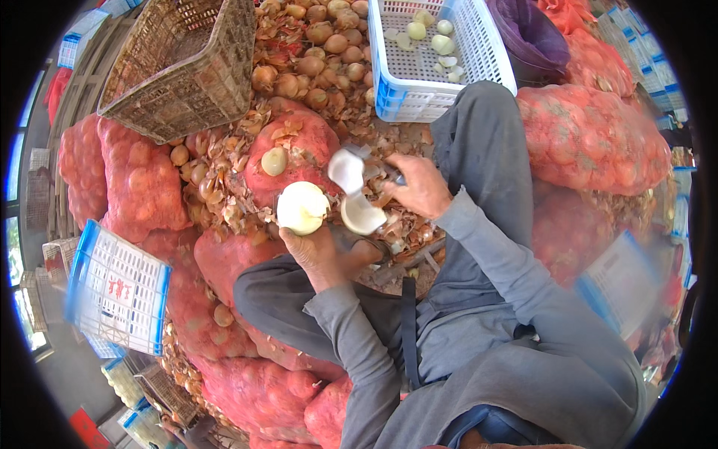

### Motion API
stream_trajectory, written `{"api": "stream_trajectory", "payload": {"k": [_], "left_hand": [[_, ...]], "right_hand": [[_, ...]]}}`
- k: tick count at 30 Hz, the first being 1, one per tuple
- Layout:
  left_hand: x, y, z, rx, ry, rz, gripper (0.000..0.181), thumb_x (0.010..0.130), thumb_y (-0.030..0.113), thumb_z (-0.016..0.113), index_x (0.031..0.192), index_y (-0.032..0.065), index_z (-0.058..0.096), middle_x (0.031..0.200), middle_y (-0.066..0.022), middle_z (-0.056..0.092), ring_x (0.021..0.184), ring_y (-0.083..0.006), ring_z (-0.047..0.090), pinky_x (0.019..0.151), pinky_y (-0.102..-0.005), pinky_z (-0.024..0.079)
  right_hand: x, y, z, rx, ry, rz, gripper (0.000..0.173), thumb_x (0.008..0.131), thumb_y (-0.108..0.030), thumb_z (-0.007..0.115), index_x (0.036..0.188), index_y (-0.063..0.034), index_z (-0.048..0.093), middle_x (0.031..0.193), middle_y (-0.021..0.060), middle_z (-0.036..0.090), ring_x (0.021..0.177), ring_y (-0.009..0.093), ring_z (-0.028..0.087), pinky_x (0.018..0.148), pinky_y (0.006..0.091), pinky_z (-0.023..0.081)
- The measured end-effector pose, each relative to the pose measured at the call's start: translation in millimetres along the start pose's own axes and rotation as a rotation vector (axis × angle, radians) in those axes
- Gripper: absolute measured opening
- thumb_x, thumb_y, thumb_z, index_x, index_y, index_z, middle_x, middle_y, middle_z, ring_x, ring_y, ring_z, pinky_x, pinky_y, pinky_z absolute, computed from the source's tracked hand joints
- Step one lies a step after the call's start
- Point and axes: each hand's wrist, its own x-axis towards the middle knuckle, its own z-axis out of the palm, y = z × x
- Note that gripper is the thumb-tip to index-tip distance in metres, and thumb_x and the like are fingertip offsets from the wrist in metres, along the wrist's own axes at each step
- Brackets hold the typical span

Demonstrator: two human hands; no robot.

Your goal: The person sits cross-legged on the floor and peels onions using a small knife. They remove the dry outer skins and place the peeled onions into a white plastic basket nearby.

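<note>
My left hand [314, 250] holds a peeled, pale onion [303, 209] between thumb and fingers. In my right hand [419, 185] is a dark knife handle [399, 175]; the blurred blade [356, 150] seems to reach left from it. Between the hands are two curved white onion layers, the upper one [346, 170] near the blade and the lower one [363, 215] beside the onion. Whether they hang in the air or cling to something I cannot tell. Another pale onion [274, 161] rests on a red mesh sack [294, 132] just beyond.
Ahead stand a dirty brown plastic crate [185, 95] and a white-and-blue crate [412, 84] with several peeled onions. Unpeeled onions [317, 64] and loose skins lie between them. Full red mesh sacks [589, 137] flank both sides. A tilted white crate [120, 286] bears writing.
</note>
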Motion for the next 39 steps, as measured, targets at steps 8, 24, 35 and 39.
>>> {"api": "stream_trajectory", "payload": {"k": [8,24,35,39], "left_hand": [[-16,21,42,0.419,-0.235,0.247,0.083,0.086,0.056,0.073,0.142,-0.0002,0.051,0.129,-0.0152,0.064,0.114,-0.0309,0.067,0.097,-0.0448,0.058],[-27,8,32,0.173,-0.063,-0.042,0.066,0.101,0.057,0.054,0.143,0.0062,0.049,0.135,-0.0107,0.059,0.121,-0.0259,0.062,0.098,-0.0409,0.054],[-14,4,33,0.18,-0.115,0.03,0.065,0.092,0.033,0.066,0.143,-0.0011,0.044,0.13,-0.0166,0.061,0.113,-0.0287,0.066,0.095,-0.041,0.059],[-12,2,35,0.256,-0.125,-0.105,0.06,0.091,0.017,0.061,0.143,-0.007,0.043,0.127,-0.0178,0.061,0.112,-0.0272,0.066,0.094,-0.04,0.058]], "right_hand": [[4,-37,41,0.535,-0.112,0.418,0.044,0.099,-0.029,0.072,0.127,0.0015,0.057,0.077,0.0044,0.065,0.046,0.009,0.056,0.039,0.0238,0.044],[-4,-64,51,-0.021,0.049,-0.178,0.03,0.089,-0.013,0.075,0.113,-0.0003,0.063,0.095,0.0174,0.063,0.086,0.037,0.064,0.076,0.0426,0.051],[5,-29,61,-0.106,0.091,-0.024,0.039,0.095,-0.029,0.071,0.115,0.0037,0.063,0.097,0.0213,0.063,0.09,0.042,0.063,0.077,0.0469,0.05],[3,-7,62,-0.261,0.124,-0.23,0.033,0.095,-0.024,0.07,0.112,0.0039,0.064,0.098,0.0207,0.063,0.09,0.042,0.063,0.078,0.0467,0.051]]}}
